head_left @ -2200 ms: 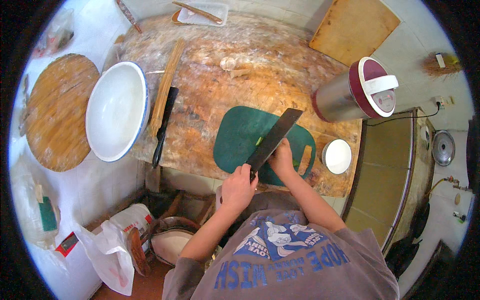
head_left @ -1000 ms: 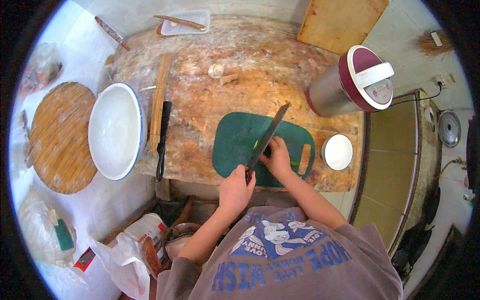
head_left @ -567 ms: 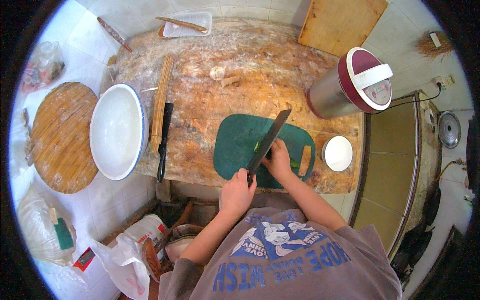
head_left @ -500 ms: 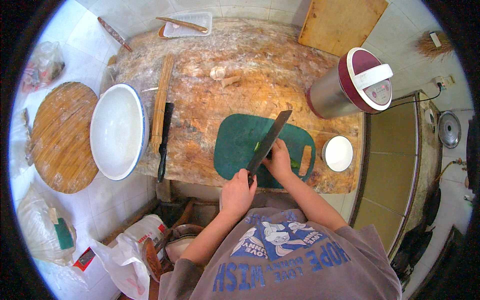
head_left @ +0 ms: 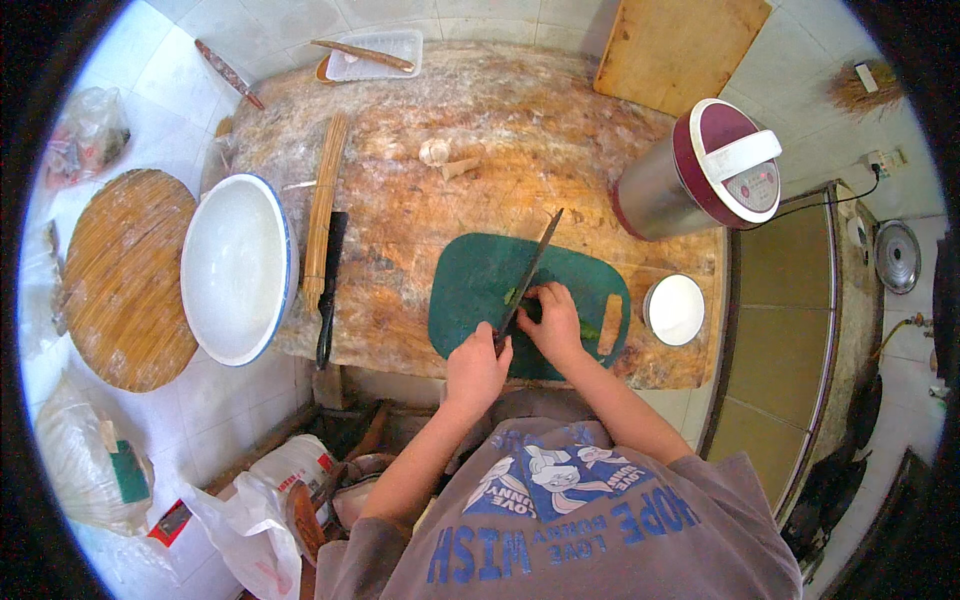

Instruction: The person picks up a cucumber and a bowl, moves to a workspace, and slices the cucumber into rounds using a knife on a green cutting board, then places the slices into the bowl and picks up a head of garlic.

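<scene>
My left hand [head_left: 477, 370] grips the handle of a kitchen knife [head_left: 533, 262], its dark blade seen nearly edge-on and slanting up to the right. The blade stands over a dark green cutting board [head_left: 465, 285]. Bent fingers of my right hand [head_left: 555, 325] press on a green vegetable [head_left: 592, 331] just right of the blade; most of it is hidden under the hand, so its kind does not show. Small cut green pieces [head_left: 510, 297] lie on the board at the blade's left side.
A white bowl [head_left: 675, 310] and a steel-and-maroon appliance [head_left: 690, 170] stand to the right. At left are a large white basin [head_left: 235, 270], a bundle of sticks [head_left: 325, 205] and a black-handled knife [head_left: 333, 285]. Garlic [head_left: 435, 152] and a white tray [head_left: 375, 55] lie farther back.
The knife blade has turned from showing its flat side to nearly edge-on, and its tip has shifted left. My right hand's fingers have moved up beside the blade.
</scene>
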Tool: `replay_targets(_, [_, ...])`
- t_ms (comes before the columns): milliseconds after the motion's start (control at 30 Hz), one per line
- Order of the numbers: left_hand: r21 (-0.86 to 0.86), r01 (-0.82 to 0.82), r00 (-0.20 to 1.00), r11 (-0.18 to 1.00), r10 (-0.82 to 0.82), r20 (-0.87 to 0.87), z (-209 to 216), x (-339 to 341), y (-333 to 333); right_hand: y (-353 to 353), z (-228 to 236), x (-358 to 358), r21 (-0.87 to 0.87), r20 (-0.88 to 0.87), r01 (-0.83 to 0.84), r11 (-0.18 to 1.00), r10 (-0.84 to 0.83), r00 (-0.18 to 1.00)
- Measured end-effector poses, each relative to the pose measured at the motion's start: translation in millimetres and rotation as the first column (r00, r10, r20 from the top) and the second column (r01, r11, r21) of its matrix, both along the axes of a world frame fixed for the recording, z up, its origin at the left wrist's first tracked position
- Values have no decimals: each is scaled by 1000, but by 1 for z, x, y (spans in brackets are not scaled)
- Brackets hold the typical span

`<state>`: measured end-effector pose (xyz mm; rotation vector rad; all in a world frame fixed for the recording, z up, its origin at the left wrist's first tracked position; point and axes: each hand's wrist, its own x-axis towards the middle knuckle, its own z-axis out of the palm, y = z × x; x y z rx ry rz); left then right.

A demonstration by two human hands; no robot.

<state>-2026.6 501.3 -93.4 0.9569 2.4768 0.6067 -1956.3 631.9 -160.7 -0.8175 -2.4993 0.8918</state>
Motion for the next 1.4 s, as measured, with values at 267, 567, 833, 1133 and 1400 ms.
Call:
replay_targets(267, [53, 32, 999, 998, -30, -25, 21, 9, -11, 2, 7, 1, -37, -56, -12, 999, 9, 998])
replay_targets(567, [15, 32, 999, 999, -32, -37, 20, 13, -13, 2, 6, 1, -6, -78, -25, 1000, 24, 997])
replay_targets(833, [-19, 52, 998, 998, -52, 18, 24, 8, -14, 1, 7, 1, -19, -35, -3, 1000, 2, 999])
replay_targets(1133, [-13, -26, 999, 1000, 26, 31, 1, -2, 5, 1, 2, -1, 8, -12, 2, 1000, -2, 1000])
replay_targets(1400, [64, -37, 998, 997, 33, 60, 16, -9, -12, 2, 4, -1, 2, -77, 6, 1000, -5, 997])
